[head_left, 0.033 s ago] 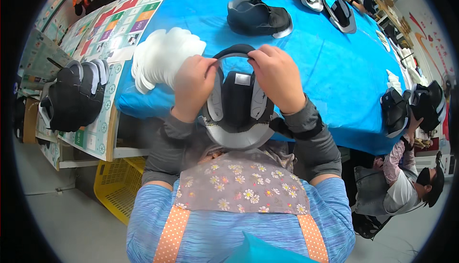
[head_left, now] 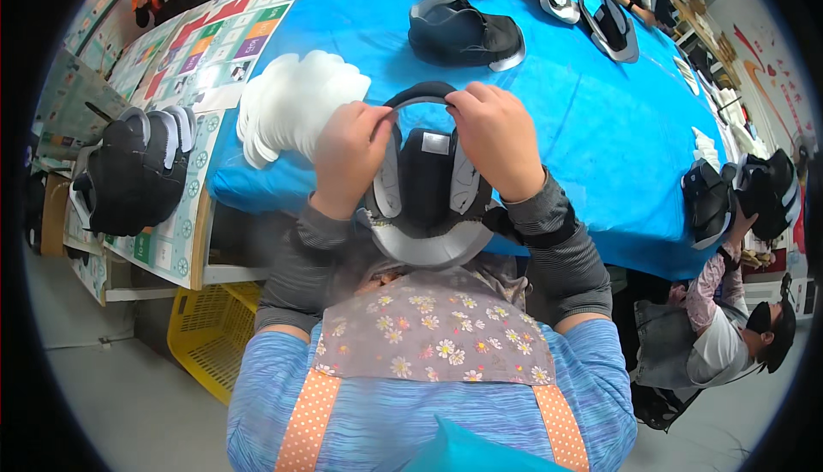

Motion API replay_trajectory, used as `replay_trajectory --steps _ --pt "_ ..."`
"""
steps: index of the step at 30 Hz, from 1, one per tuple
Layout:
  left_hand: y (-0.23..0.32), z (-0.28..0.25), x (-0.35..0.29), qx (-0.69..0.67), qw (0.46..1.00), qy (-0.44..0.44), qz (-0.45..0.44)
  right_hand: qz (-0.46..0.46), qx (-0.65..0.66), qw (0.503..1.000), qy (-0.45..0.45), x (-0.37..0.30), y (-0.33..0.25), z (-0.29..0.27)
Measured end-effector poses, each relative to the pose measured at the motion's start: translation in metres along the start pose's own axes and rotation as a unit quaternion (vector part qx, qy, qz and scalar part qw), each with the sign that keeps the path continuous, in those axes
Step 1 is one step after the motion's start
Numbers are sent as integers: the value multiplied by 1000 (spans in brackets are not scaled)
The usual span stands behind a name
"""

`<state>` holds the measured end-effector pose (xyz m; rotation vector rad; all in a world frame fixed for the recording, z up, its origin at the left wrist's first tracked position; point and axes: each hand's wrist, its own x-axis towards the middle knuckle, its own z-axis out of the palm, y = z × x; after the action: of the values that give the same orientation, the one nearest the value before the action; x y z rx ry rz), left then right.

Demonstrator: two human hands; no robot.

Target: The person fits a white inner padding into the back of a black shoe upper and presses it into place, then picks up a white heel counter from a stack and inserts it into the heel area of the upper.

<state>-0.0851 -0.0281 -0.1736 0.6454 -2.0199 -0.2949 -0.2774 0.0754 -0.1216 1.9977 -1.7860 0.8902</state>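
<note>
A black shoe upper [head_left: 426, 182] with grey side linings hangs upright in front of me, its wide grey edge [head_left: 429, 247] nearest my body. My left hand [head_left: 349, 156] pinches the left end of its padded black collar between thumb and fingers. On the collar's right end, my right hand [head_left: 497, 142] is closed in the same kind of pinch. The curved collar stretches between the two hands, and a small white label [head_left: 435, 143] shows inside the upper. Beside my left hand lies a fanned pile of white sole-shaped sheets [head_left: 291, 105].
A blue-covered table [head_left: 591, 129] spreads ahead. Another black upper [head_left: 467, 35] lies beyond my hands, with several more at the far edge. Stacked uppers [head_left: 137, 172] stand at left, above a yellow crate [head_left: 210, 335]. At right, a co-worker [head_left: 729, 335] holds black uppers [head_left: 763, 193].
</note>
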Motion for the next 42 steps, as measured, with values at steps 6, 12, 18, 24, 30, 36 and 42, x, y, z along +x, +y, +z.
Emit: replay_trajectory --steps 6,12,18,24,30,36,42 --pt "11 0 1 9 999 41 31 0 -41 999 32 -1 1 17" --pt "-7 7 -4 -20 1000 16 13 -11 -20 996 85 -9 4 21" --pt "1 13 -1 -19 1000 8 -6 45 -9 990 130 -19 16 30" --pt "-11 14 -11 17 1000 2 -2 61 5 990 127 -28 21 21" --pt "-6 19 -13 2 1000 0 -11 86 -2 984 157 -38 20 29" --pt "-2 10 -15 22 1000 -13 -16 61 34 985 156 -44 24 20" --pt "-1 11 -18 17 999 2 -42 96 2 985 145 -51 15 16"
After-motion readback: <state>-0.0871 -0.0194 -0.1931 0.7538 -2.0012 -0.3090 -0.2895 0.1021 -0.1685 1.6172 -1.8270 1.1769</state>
